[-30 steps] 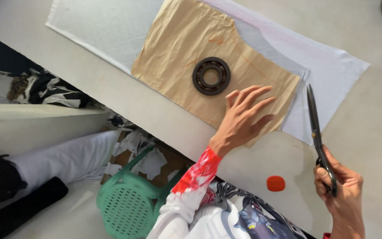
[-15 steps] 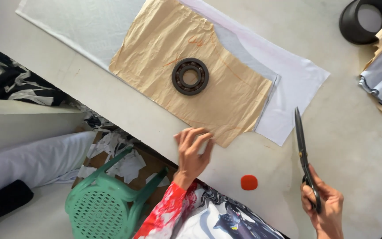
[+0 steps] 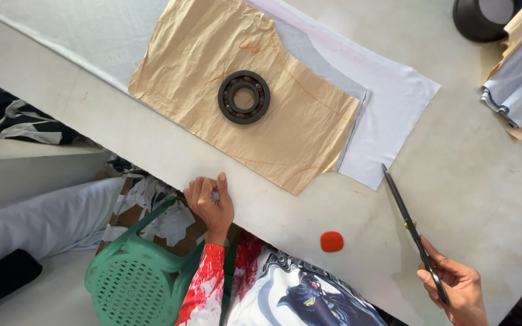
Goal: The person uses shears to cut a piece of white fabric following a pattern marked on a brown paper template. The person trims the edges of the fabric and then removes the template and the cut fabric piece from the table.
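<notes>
Down at the bottom right corner, the right hand [image 3: 457, 290] is partly cut off by the frame edge, yet its fingers are plainly closed around the handles of a pair of long dark scissors [image 3: 409, 226], whose blades lie together, it seems, and point up toward the corner of the white fabric [image 3: 388, 102]. Whether the blades rest flat on the table [image 3: 478, 181] or hover just over it is hard to judge from above. The left hand [image 3: 211, 202] sits at the near table edge, fingers curled loosely inward, holding nothing that can be made out; a pale scrap may lie under the fingertips, but the view is too small to tell. A crumpled brown paper pattern [image 3: 212, 78] lies on the fabric, pinned down by a dark metal ring [image 3: 243, 96] set on its middle, with faint orange lines drawn across it. A small orange piece [image 3: 331, 241] lies on the table between the hands. A black round object [image 3: 481, 18] and a stack of cloth and paper [image 3: 521, 78] are cropped at the upper right. Below the table stands a green plastic stool [image 3: 131, 278], partly hidden by the person's sleeve.
</notes>
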